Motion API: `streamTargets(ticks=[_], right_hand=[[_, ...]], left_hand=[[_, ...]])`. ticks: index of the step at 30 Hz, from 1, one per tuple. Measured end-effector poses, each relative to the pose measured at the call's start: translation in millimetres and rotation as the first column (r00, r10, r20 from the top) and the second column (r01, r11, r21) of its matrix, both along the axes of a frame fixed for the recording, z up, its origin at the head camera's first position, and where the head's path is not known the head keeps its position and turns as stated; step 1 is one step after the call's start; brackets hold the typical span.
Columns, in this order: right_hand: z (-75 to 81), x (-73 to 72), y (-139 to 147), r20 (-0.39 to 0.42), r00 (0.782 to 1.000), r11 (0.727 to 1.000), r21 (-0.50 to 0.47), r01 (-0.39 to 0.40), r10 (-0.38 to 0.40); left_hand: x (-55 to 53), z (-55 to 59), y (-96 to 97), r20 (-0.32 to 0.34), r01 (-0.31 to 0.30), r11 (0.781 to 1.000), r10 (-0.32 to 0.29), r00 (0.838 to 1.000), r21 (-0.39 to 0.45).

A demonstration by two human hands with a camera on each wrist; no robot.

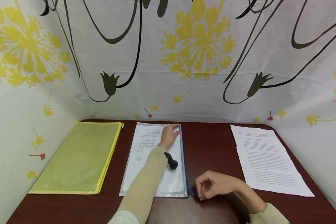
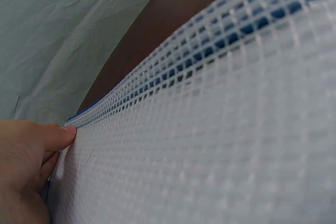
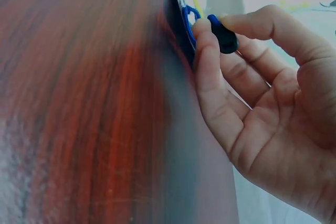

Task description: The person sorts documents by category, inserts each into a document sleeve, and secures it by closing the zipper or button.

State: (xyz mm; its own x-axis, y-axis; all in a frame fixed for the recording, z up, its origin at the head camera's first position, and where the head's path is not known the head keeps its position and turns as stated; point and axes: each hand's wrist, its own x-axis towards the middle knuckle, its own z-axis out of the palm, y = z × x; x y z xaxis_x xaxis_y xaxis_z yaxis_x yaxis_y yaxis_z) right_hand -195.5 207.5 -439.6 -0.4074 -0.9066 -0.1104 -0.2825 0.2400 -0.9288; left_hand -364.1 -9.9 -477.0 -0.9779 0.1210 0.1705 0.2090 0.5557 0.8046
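Observation:
A clear mesh zipper pouch (image 1: 169,186) with a blue zipper along its right side lies flat on the table, a paper with printed drawings (image 1: 145,146) inside it. At the pouch's far right corner my left hand (image 1: 169,136) pinches the edge; in the left wrist view the thumb (image 2: 63,136) lies on the mesh. Beside the near right corner, my right hand (image 1: 217,185) pinches the zipper pull (image 3: 226,39), black with a blue end, between thumb and fingers. The zipper seems shut along most of its length, though my left hand hides the far end.
A yellow mesh zipper pouch (image 1: 72,158) lies at the left of the dark red-brown table (image 1: 210,149). On the right is a printed sheet (image 1: 266,158) with slightly torn edges. White patterned fabric (image 1: 198,99) hangs behind and at both sides.

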Motion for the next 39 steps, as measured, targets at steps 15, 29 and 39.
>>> streamTargets(ticks=[15,29,39], right_hand=[[2.7,7.7,3.4,0.243,0.964,0.99,0.061,-0.129,0.11],[2.3,-1.0,21.5,0.067,0.996,0.995,0.085,0.054,-0.06],[3.2,-7.5,32.7,-0.124,0.948,0.953,0.047,0.299,-0.292]], left_hand=[[-6.0,-2.3,1.4,0.009,0.028,0.999,-0.028,1.0,-0.023],[-21.1,1.6,-11.9,0.054,0.275,0.924,-0.27,0.961,-0.266],[-14.4,-0.5,1.2,0.045,0.27,0.813,-0.289,0.956,-0.516]])
